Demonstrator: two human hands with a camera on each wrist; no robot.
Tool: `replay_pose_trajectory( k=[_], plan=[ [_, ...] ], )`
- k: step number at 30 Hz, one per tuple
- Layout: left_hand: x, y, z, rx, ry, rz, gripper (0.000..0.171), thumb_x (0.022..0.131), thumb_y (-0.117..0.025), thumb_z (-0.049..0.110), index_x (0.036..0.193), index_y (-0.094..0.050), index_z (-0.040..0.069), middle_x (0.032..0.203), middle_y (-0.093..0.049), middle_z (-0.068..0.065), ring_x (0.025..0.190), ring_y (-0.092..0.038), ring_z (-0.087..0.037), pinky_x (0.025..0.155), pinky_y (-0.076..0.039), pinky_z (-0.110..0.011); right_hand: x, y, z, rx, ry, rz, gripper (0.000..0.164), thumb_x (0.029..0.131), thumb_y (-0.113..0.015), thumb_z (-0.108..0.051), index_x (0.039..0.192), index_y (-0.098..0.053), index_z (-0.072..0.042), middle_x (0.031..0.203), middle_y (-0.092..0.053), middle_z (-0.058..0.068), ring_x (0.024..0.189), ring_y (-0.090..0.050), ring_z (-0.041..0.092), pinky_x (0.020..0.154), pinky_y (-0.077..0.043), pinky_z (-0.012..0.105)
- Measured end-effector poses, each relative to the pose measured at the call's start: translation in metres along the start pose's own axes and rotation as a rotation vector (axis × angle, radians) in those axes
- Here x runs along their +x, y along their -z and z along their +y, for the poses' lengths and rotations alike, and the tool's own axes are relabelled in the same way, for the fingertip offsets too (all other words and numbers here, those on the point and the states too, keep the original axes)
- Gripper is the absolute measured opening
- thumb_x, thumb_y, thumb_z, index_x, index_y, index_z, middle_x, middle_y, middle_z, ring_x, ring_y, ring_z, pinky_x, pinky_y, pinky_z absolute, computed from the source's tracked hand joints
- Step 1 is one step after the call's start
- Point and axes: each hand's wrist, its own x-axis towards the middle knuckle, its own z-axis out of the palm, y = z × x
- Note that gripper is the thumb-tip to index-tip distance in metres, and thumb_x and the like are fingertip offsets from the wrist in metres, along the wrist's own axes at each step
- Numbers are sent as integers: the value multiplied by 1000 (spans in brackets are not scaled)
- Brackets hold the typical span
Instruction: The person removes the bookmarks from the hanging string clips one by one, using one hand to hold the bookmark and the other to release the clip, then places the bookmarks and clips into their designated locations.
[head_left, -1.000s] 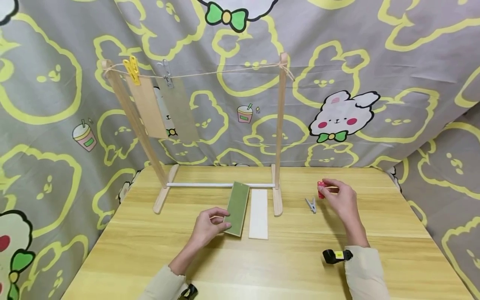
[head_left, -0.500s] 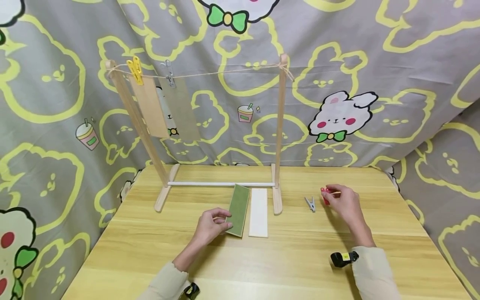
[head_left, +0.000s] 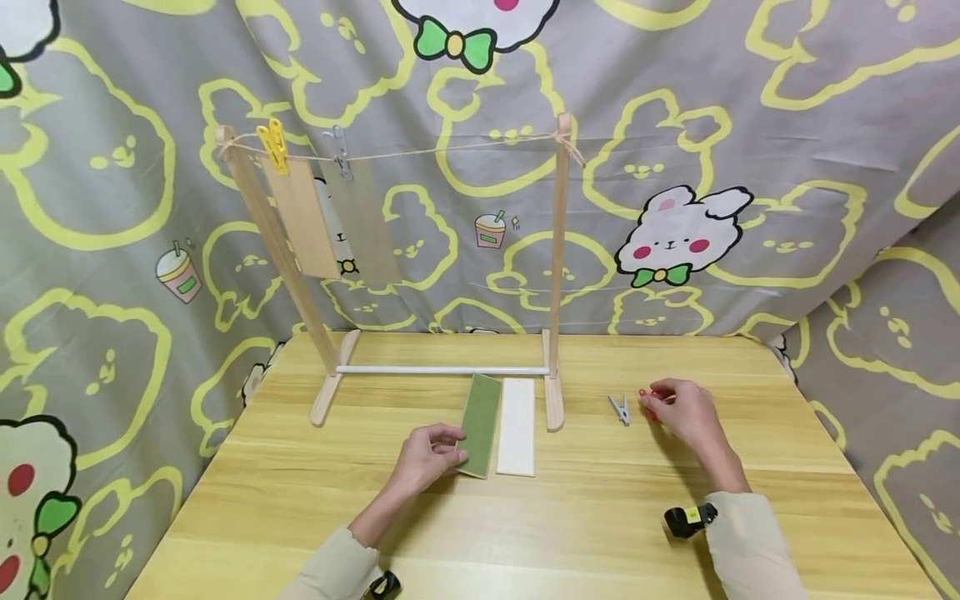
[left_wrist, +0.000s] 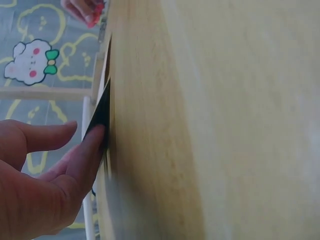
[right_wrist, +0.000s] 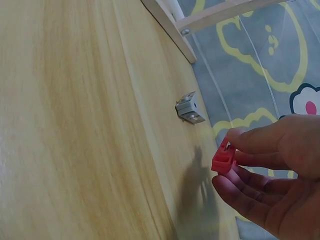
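At the left edge of a green rectangular board (head_left: 481, 423), my left hand (head_left: 429, 457) grips it with fingertips overlapping that edge. In the left wrist view the board (left_wrist: 102, 107) stands tilted, one fingertip against its dark face and another digit apart from it. My right hand (head_left: 686, 412) pinches a red clothespin (right_wrist: 225, 156) between thumb and fingers, just above the tabletop. A grey clothespin (head_left: 621, 410) lies on the table to the left of that hand. Beside the green board lies a white rectangular board (head_left: 517, 427).
A wooden drying rack (head_left: 557, 250) stands at the back with a string (head_left: 450, 148) between its posts. From the string hang a tan board (head_left: 303, 218) under a yellow clothespin (head_left: 275, 148) and a greyish board (head_left: 367, 221) under a clear grey clothespin (head_left: 341, 154). Patterned cloth surrounds the table.
My right hand has moved slightly toward me with the red clothespin, which has turned in its fingers. The left hand and green board have shifted slightly toward me and right.
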Motion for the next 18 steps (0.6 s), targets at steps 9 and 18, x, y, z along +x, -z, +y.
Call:
replay_pose_trajectory(
  k=[9, 18],
  plan=[
    [-8, 2, 2, 5, -16, -4, 35, 86, -74, -8, 119, -65, -15, 118, -66, -32, 104, -69, -37, 80, -63, -33, 0, -2, 1, -23, 14, -29, 38, 97, -71, -16, 120, -66, 13, 97, -71, 23, 88, -67, 33, 64, -54, 32],
    [-18, 3, 7, 216, -120, -52, 39, 93, -73, 10, 126, -64, -9, 124, -66, -29, 116, -65, -43, 102, -52, -55, 0, -7, 7, -48, 27, -23, 37, 96, -72, -16, 118, -67, 12, 95, -71, 21, 83, -66, 30, 65, -54, 36]
  ],
)
